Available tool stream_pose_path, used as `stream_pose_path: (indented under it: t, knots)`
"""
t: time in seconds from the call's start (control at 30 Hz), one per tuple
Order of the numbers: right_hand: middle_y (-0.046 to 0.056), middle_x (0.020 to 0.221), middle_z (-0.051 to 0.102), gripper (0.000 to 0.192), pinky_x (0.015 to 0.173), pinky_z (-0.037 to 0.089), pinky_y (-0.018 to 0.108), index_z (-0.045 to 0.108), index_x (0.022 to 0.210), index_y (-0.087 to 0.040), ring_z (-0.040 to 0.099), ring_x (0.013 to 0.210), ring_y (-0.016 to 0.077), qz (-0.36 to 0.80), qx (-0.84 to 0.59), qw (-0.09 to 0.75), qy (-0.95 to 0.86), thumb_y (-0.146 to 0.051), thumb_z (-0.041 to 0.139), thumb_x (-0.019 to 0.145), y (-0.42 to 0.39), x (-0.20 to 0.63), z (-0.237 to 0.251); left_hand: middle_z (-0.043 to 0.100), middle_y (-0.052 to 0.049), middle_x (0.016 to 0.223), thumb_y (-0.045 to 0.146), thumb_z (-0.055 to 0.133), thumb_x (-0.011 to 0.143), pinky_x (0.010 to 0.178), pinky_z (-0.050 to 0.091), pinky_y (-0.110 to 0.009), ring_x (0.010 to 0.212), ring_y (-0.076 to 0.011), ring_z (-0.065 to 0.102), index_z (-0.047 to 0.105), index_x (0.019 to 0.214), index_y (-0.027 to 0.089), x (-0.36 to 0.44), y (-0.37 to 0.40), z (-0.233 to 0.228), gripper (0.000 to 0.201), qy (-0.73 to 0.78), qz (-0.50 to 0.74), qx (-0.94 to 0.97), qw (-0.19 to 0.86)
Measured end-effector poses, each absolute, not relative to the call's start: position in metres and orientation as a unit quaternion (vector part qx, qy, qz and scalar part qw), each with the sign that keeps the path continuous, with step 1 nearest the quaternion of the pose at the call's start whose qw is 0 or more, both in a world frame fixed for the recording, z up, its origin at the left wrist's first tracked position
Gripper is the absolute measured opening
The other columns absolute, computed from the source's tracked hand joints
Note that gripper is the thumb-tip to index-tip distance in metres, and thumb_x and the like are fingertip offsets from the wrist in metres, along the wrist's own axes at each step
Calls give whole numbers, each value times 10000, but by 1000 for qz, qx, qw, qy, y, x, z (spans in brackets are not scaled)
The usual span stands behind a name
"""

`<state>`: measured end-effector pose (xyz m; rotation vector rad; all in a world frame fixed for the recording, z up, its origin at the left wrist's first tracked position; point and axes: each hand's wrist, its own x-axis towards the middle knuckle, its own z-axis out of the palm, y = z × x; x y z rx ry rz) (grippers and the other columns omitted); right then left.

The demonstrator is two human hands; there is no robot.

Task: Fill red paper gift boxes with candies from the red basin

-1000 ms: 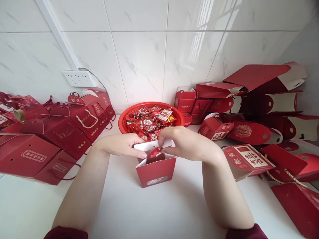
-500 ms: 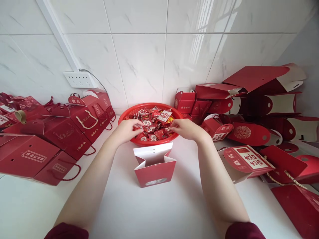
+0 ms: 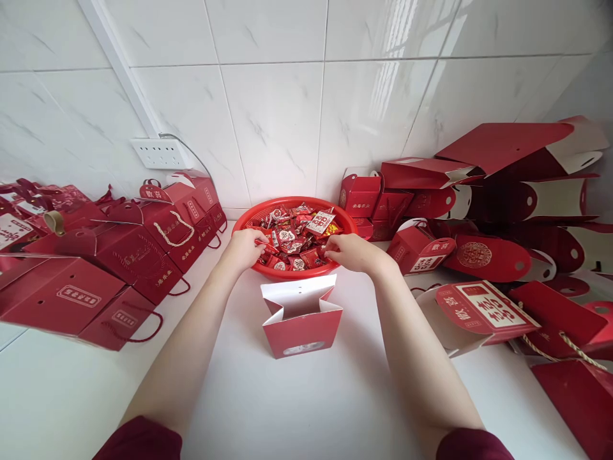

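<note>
Small wrapped candies point(image 3: 288, 235), mostly red, fill a red plastic basket point(image 3: 244, 220) by the wall. At the basket's left side my left hand point(image 3: 249, 249) is closed, pinching a red wrapped candy point(image 3: 269, 239). My right hand point(image 3: 354, 252) is over the right rim, its fingers curled together at the candies; what they pinch, if anything, is too small to make out. Just in front of the basket stands a red paper gift box point(image 3: 302, 332), upright with its top open and white inner faces showing. Neither hand touches this box.
Closed red gift boxes with cord handles point(image 3: 143, 255) are lined up on the left. More red boxes, several with open flaps point(image 3: 488, 255), are stacked on the right. A white power strip point(image 3: 160, 154) is on the tiled wall behind the white table point(image 3: 306, 409).
My left hand has closed on a red candy and lifted it slightly at the basket's left side. My right fingers have drawn together. The view has shifted slightly left.
</note>
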<state>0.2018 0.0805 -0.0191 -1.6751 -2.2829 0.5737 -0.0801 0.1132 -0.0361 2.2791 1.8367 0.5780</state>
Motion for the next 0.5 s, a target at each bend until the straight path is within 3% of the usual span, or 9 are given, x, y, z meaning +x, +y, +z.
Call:
stream_pose_path:
  t: [0.17, 0.27, 0.37, 0.5]
  knots:
    - [134, 970, 707, 240, 718, 436, 305, 677, 918, -140, 635, 887, 248, 185, -553, 136, -801, -211, 448, 904, 77, 176, -20, 651, -117, 1075, 185, 445, 889, 942, 472, -411, 984, -261, 630, 610, 975, 178, -72, 105, -32, 186, 608, 232, 759, -13]
    - [40, 1045, 720, 285, 760, 442, 244, 698, 967, -212, 642, 946, 185, 210, -492, 128, -835, -216, 415, 934, 77, 154, -23, 623, -130, 1135, 207, 385, 930, 956, 468, -410, 1035, -264, 616, 592, 1037, 176, -69, 103, -31, 235, 592, 229, 773, -23]
    - [-16, 1139, 710, 297, 814, 441, 230, 712, 1027, -280, 633, 1035, 174, 226, -461, 90, -853, -237, 432, 938, 81, 140, -28, 548, -108, 1337, 226, 375, 950, 1059, 412, -387, 1233, -252, 530, 592, 1131, 189, -71, 105, -33, 285, 565, 211, 797, -13]
    - [125, 1106, 713, 337, 775, 470, 331, 739, 968, -192, 644, 1011, 286, 213, -501, 19, -839, -309, 425, 933, 87, 136, -34, 430, -100, 1481, 216, 345, 954, 1137, 332, -413, 1373, -255, 397, 603, 1180, 179, -74, 106, -34, 345, 558, 175, 811, -7]
